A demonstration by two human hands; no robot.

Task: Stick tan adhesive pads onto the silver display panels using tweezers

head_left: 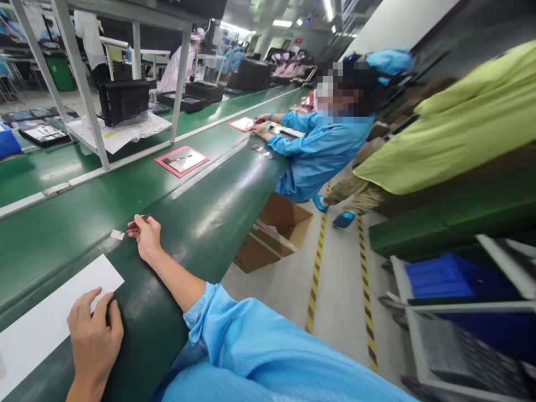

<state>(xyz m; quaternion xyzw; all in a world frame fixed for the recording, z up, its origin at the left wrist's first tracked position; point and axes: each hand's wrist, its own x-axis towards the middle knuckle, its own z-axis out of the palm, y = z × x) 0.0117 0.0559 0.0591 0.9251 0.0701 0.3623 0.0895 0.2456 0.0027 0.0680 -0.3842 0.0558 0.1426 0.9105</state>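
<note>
Your right hand (144,237) pinches a dark tool (144,218), probably tweezers, between thumb and fingers, and its tip points at a small white piece (118,235) on the green worktop (209,206). Taking twelve o'clock as the top of the view, that piece lies at nine o'clock from the hand, just beyond the fingertips; the tool's long axis runs from about two o'clock down to eight. Its tip meets or overhangs the piece's edge, but you cannot tell whether it grips it. Of your two hands, the right is much nearer. Your left hand (95,329) has its fingers spread and bent over a white sheet (46,329), covering part of its near edge; whether it presses down is unclear. The sheet's long axis also runs from two to eight o'clock, with its far corner near the small piece, at seven o'clock from it. Around the right hand, a red mat (166,167) bearing a flat panel (190,161) sits at one o'clock, a metal frame (80,84) stands at eleven, and a co-worker (335,151) in blue leans over the worktop at two.
</note>
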